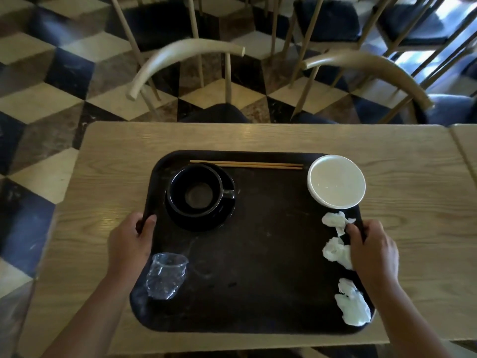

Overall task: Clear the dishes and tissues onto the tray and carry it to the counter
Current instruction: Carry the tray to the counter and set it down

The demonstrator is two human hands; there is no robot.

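Note:
A dark tray [258, 267] lies on the wooden table [116, 156]. On it stand a black cup [195, 188] on a black saucer [222, 218], a pair of wooden chopsticks [245, 164] along the far rim, a white bowl [336, 181] at the far right, a crumpled clear plastic cup [166, 276] at the near left, and three crumpled white tissues [334, 220] [335, 251] [352, 303] down the right side. My left hand [131, 244] grips the tray's left rim. My right hand [371, 250] grips the right rim beside the tissues.
Two light wooden chairs [185, 52] [366, 65] with dark seats are pushed in at the table's far side. More chairs stand behind them on a chequered floor [51, 73]. A second table [464, 146] abuts on the right.

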